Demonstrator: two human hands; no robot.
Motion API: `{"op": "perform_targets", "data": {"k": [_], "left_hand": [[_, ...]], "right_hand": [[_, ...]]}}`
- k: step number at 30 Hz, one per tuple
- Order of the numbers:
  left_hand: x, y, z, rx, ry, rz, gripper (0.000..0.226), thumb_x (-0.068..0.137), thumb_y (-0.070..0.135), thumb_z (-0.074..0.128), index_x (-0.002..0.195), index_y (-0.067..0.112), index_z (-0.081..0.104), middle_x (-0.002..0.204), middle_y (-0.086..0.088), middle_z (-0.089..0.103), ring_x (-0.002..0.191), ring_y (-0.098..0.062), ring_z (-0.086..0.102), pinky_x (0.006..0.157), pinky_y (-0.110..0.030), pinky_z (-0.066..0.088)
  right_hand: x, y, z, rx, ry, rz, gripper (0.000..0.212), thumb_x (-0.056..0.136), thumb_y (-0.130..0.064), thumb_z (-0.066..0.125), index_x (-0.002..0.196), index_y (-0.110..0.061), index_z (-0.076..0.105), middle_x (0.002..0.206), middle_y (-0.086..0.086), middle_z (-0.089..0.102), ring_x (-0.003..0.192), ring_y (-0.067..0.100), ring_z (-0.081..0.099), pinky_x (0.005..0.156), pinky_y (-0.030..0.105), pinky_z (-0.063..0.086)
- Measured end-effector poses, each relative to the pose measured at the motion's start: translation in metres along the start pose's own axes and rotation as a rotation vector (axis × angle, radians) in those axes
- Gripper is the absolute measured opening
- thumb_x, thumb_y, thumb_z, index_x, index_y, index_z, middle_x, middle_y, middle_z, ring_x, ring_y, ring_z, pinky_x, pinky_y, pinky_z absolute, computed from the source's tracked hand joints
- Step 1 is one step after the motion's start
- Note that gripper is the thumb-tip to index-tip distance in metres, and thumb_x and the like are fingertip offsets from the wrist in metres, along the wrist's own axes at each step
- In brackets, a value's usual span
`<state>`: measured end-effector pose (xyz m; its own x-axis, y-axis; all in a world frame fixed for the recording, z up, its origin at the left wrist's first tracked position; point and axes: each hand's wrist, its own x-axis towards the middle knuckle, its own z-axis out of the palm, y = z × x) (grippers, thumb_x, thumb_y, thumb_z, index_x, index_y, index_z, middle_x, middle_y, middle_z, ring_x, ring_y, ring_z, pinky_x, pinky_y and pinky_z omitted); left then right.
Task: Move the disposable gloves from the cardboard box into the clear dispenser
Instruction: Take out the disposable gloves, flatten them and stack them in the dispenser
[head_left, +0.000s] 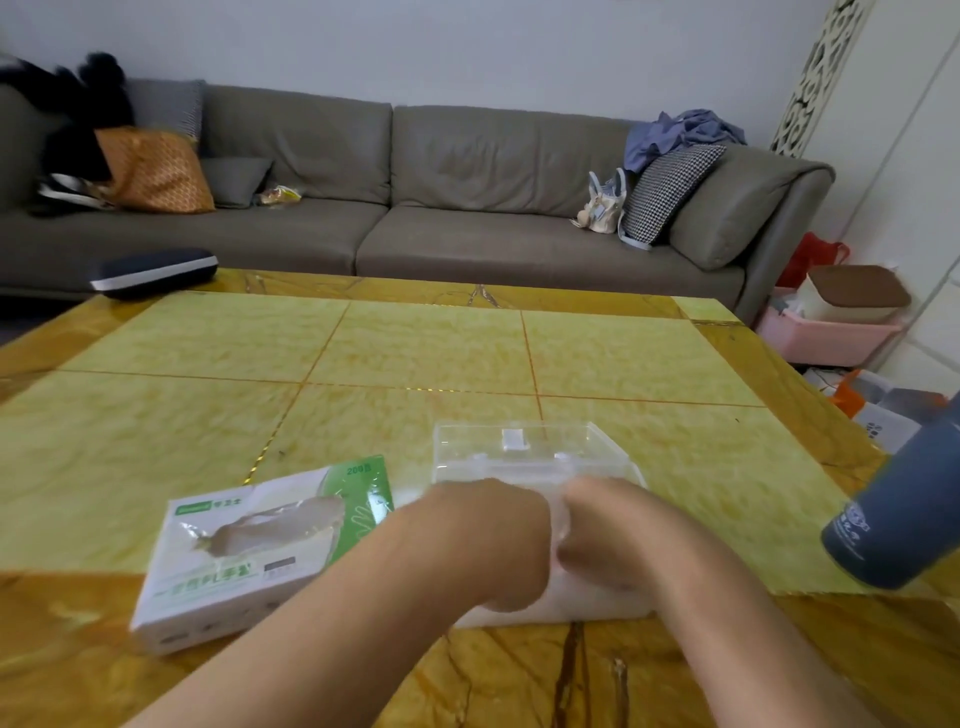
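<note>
Both hands sit low centre of the frame, the left hand (498, 540) and right hand (608, 535) curled side by side on a pale, filmy stack of gloves (550, 608) at the near end of the dispenser (524, 452); blur hides whether the fingers truly pinch it. The box (249, 545), lower left, lies flat, its torn oval slot showing grey film. The stack looks limp and slippery, so pressing it flat and sliding it in level should stop sheets fanning out. The dispenser is rigid, glossy and square-cornered on the table (208, 415).
</note>
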<state>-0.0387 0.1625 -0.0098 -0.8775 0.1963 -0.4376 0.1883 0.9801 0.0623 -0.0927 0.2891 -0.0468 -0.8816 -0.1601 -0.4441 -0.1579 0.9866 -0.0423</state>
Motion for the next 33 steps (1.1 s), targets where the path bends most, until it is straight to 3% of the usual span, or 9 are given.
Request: {"op": "perform_targets", "data": {"k": [5, 10, 13, 16, 19, 23, 25, 28, 33], "left_hand": [[-0.039, -0.022, 0.015, -0.185, 0.330, 0.102, 0.061, 0.090, 0.002, 0.045, 0.141, 0.034, 0.052, 0.141, 0.015, 0.052, 0.120, -0.016, 0.058, 0.093, -0.037, 0.054], [-0.060, -0.093, 0.037, -0.327, 0.685, -0.258, 0.020, 0.099, 0.022, 0.046, 0.103, 0.033, 0.061, 0.099, 0.017, 0.062, 0.086, -0.011, 0.062, 0.072, -0.036, 0.057], [-0.063, -0.142, 0.049, -0.307, 0.634, -0.486, 0.019, 0.098, 0.022, 0.052, 0.087, 0.030, 0.066, 0.082, 0.012, 0.064, 0.068, -0.010, 0.063, 0.060, -0.033, 0.058], [-0.061, -0.155, 0.055, -0.273, 0.532, -0.521, 0.020, 0.089, 0.015, 0.059, 0.074, 0.022, 0.070, 0.066, 0.012, 0.061, 0.052, -0.011, 0.055, 0.045, -0.024, 0.046], [-0.056, -0.152, 0.055, -0.173, 0.447, -0.527, 0.020, 0.079, 0.005, 0.053, 0.065, 0.017, 0.062, 0.059, 0.006, 0.052, 0.048, -0.020, 0.043, 0.041, -0.025, 0.032], [-0.047, -0.155, 0.059, -0.128, 0.376, -0.488, 0.021, 0.097, 0.019, 0.053, 0.089, 0.025, 0.071, 0.078, 0.004, 0.059, 0.055, -0.016, 0.051, 0.047, -0.025, 0.036], [-0.043, -0.157, 0.061, -0.119, 0.360, -0.461, 0.027, 0.102, 0.033, 0.052, 0.083, 0.023, 0.067, 0.076, 0.004, 0.057, 0.055, -0.017, 0.051, 0.047, -0.025, 0.035], [-0.035, -0.161, 0.064, -0.126, 0.373, -0.452, 0.048, 0.102, 0.048, 0.051, 0.065, 0.019, 0.052, 0.065, 0.005, 0.051, 0.051, -0.020, 0.048, 0.046, -0.027, 0.036], [-0.032, -0.162, 0.062, -0.154, 0.402, -0.463, 0.051, 0.097, 0.056, 0.056, 0.062, 0.018, 0.053, 0.061, 0.004, 0.052, 0.048, -0.020, 0.044, 0.047, -0.025, 0.037]], "right_hand": [[-0.033, -0.008, -0.004, -0.007, 0.210, 0.032, 0.026, 0.100, -0.024, 0.051, 0.123, -0.026, 0.063, 0.122, -0.001, 0.066, 0.103, 0.024, 0.067, 0.089, 0.037, 0.058], [-0.065, -0.031, -0.012, -0.015, 0.506, -0.062, 0.025, 0.097, -0.016, 0.049, 0.113, -0.030, 0.063, 0.112, -0.006, 0.066, 0.099, 0.020, 0.066, 0.078, 0.033, 0.054], [-0.076, -0.059, -0.005, 0.071, 0.607, -0.339, 0.044, 0.097, -0.006, 0.047, 0.134, -0.027, 0.055, 0.129, -0.013, 0.057, 0.117, 0.011, 0.054, 0.094, 0.021, 0.047], [-0.080, -0.091, 0.018, 0.067, 0.516, -0.652, 0.060, 0.091, -0.001, 0.052, 0.147, -0.020, 0.047, 0.142, -0.007, 0.048, 0.134, 0.014, 0.040, 0.116, 0.029, 0.038], [-0.071, -0.117, 0.043, -0.038, 0.370, -0.741, 0.072, 0.091, -0.007, 0.063, 0.157, -0.015, 0.034, 0.157, 0.003, 0.033, 0.148, 0.022, 0.024, 0.124, 0.037, 0.027], [-0.056, -0.135, 0.062, -0.148, 0.306, -0.713, 0.073, 0.088, -0.013, 0.066, 0.153, -0.006, 0.036, 0.153, 0.015, 0.039, 0.148, 0.034, 0.031, 0.122, 0.042, 0.028], [-0.050, -0.135, 0.072, -0.135, 0.312, -0.706, 0.076, 0.074, -0.021, 0.076, 0.145, -0.007, 0.051, 0.142, 0.012, 0.055, 0.139, 0.031, 0.049, 0.115, 0.039, 0.043], [-0.041, -0.135, 0.091, -0.078, 0.435, -0.698, 0.062, 0.053, -0.042, 0.085, 0.113, -0.029, 0.076, 0.111, -0.009, 0.071, 0.104, 0.011, 0.071, 0.083, 0.023, 0.060], [-0.038, -0.135, 0.097, -0.084, 0.511, -0.668, 0.070, 0.040, -0.043, 0.083, 0.108, -0.023, 0.079, 0.107, -0.004, 0.075, 0.106, 0.016, 0.074, 0.085, 0.027, 0.061]]}}
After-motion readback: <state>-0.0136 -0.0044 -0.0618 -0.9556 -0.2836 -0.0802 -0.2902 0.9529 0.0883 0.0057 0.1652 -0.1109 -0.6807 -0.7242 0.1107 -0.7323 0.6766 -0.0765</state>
